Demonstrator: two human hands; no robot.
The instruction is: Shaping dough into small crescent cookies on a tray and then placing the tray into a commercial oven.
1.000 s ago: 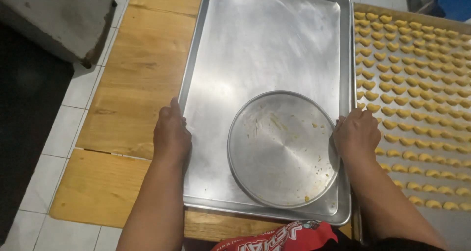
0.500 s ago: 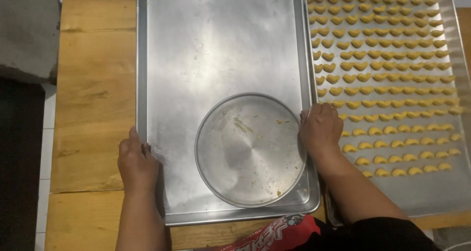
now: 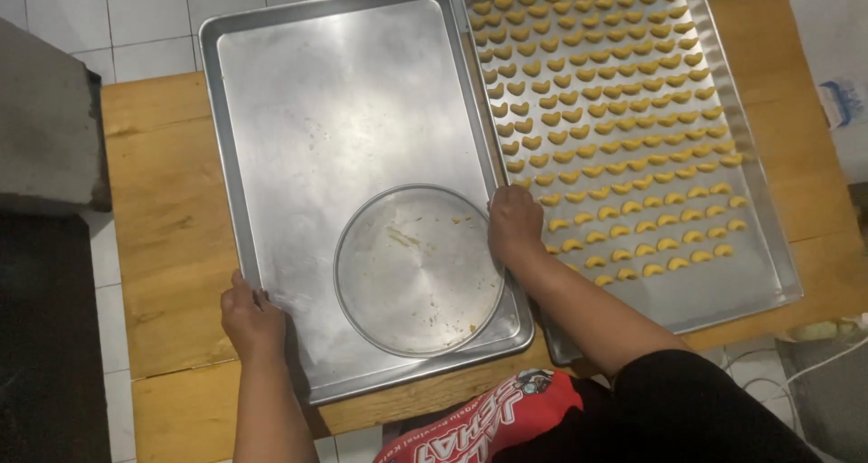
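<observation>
While both hands grip long rims, tray [image 3: 344,110] flat on bench [image 3: 172,210], pan [image 3: 418,269] loose inside. L hand [image 3: 251,316], R hand [image 3: 514,223]: fingers clamped on tray. Likely light, stiff, slick metal; pan may slide. Cookie tray [image 3: 755,219] touching at R.

Cookie tray [image 3: 723,273] cut by the top edge (near corner hidden behind forearm).
</observation>
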